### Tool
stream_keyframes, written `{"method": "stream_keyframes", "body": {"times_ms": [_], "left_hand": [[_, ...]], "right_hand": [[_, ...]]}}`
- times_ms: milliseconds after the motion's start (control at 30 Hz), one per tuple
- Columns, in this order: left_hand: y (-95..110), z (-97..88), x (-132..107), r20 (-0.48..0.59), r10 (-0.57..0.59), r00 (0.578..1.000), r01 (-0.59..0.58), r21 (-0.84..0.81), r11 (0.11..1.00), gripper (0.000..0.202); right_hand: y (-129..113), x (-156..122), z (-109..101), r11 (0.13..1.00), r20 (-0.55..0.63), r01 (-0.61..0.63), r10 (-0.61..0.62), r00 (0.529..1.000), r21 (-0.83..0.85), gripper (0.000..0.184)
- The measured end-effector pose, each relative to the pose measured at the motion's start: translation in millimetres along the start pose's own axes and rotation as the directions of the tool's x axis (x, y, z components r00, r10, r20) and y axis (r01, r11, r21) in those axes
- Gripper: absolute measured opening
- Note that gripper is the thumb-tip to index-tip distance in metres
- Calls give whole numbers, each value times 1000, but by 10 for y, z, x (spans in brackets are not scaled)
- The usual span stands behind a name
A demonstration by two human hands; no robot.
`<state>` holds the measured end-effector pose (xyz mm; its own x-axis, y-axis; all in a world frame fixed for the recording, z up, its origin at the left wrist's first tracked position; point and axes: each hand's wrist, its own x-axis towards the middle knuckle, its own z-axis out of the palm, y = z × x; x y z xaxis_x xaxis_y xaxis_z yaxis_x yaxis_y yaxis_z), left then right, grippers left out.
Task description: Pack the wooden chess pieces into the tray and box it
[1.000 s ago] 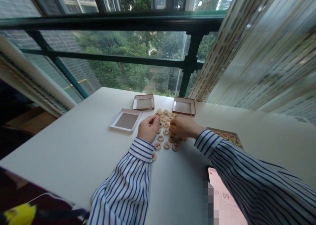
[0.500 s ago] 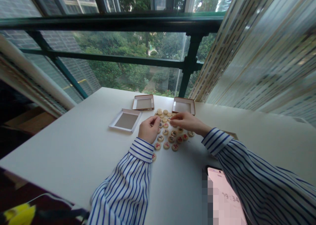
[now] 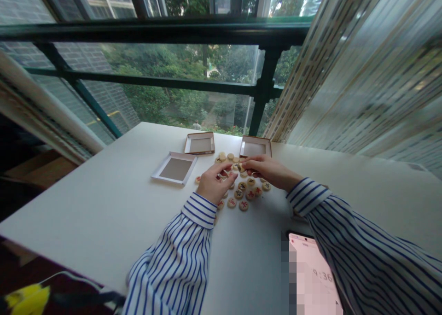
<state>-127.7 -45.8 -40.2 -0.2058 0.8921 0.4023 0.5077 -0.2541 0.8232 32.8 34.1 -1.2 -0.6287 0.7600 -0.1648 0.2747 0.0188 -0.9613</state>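
Left hand (image 3: 211,185) has been opened, fingers parted; a dark-marked round piece (image 3: 240,167) is pinched by the right hand (image 3: 271,171), over loose pieces (image 3: 243,205) on the table (image 3: 248,246). Only the right appears loaded, one piece controlled.

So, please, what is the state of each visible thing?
Left hand: thumb and fingers parted
Right hand: fingertips at black-marked piece, grip unclear
Chess pieces: loose, several face up
White tray: open side up
Left brown-edged tray: open side up
Right brown-edged tray: open side up
Phone: lit, partly hidden
Right curtain: hanging
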Motion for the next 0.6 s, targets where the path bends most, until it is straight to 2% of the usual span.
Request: {"method": "stream_keyframes", "body": {"times_ms": [333,600], "left_hand": [[-3,3,-6,16,137,990,-138,95,986,33],[48,-8,-7,8,206,979,-205,116,972,26]], "right_hand": [[-23,-42,53,999,91,6,-11,996,54,20],[-41,-57,62,998,94,4,-11,995,67,22]]}}
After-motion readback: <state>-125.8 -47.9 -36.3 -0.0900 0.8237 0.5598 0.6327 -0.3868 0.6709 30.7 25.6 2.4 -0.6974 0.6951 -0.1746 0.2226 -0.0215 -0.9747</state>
